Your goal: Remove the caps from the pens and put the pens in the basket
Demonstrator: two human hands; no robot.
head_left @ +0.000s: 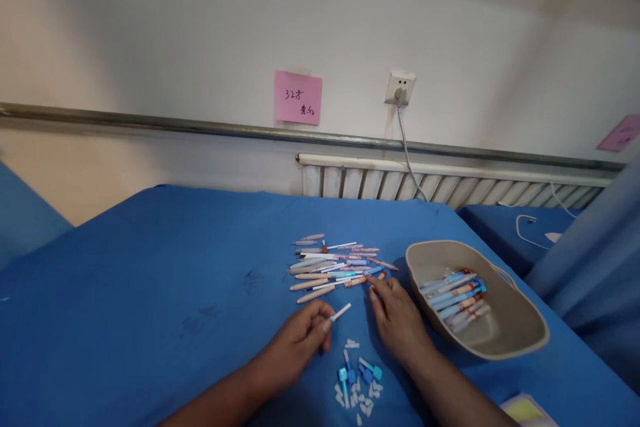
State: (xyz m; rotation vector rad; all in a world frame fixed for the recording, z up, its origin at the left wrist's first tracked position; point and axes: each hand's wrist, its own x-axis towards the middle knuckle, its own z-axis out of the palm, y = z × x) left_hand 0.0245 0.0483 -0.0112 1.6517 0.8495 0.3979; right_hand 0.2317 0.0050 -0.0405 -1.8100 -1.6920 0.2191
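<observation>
My left hand [299, 339] is closed in a pinch on a thin white pen refill [341, 313] that sticks out to the right. My right hand [397, 319] rests on the blue cloth, fingers stretched toward a pile of pen parts [334, 265], its fingertips touching the nearest pieces; it holds nothing I can see. Small blue and white caps [359, 379] lie scattered between my wrists. A beige oval tray [520, 337] to the right holds several assembled blue and orange pens [456, 297].
The blue cloth-covered table [150, 293] stands against a white wall with a pink note [298, 97], a socket with a cable [400, 88] and a radiator [450, 183]. A second blue surface [500, 227] lies at the right, a yellow pad [527, 411] at the bottom edge.
</observation>
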